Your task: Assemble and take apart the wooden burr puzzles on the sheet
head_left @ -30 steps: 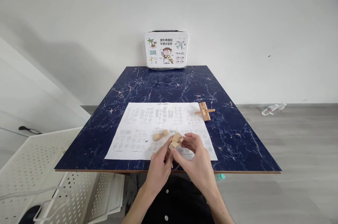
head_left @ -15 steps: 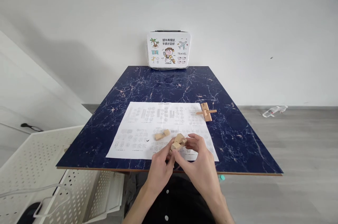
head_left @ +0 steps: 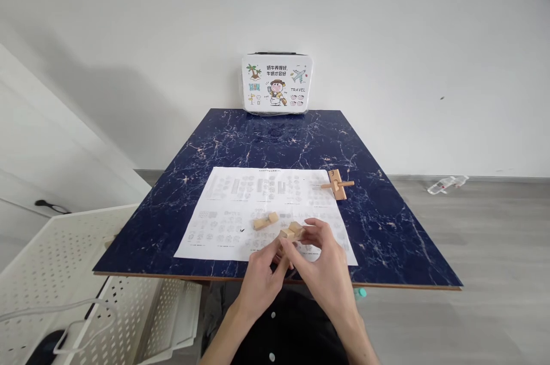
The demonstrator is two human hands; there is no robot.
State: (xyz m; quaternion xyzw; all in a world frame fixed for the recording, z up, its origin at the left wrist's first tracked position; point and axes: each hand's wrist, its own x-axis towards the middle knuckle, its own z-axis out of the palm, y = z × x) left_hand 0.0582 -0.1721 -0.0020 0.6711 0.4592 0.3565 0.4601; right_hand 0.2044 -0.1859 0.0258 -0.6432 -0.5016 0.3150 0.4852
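Between my two hands, over the near edge of the printed sheet [head_left: 201,242], is a cluster of pale wooden puzzle blocks [head_left: 291,231]. My left hand [head_left: 264,273] grips the cluster from the left, its fingers closed. My right hand [head_left: 323,259] holds it from the right, thumb on the near side and fingers curled behind. The fingers hide part of the cluster. Just beyond it, a loose notched wooden block [head_left: 266,220] lies on the sheet. Farther right, a wooden piece with crossed rods [head_left: 337,184] rests across the sheet's edge.
The blue marbled table [head_left: 275,141] has a white printed case [head_left: 277,84] at its far end, by the wall. White perforated baskets [head_left: 55,244] with a cable stand at the left. A clear plastic bottle [head_left: 447,184] lies on the floor at right.
The held cluster has been turned and tilted, and its upper block sits lower between my fingers. Both hands stay in nearly the same place; the whole view has shifted slightly.
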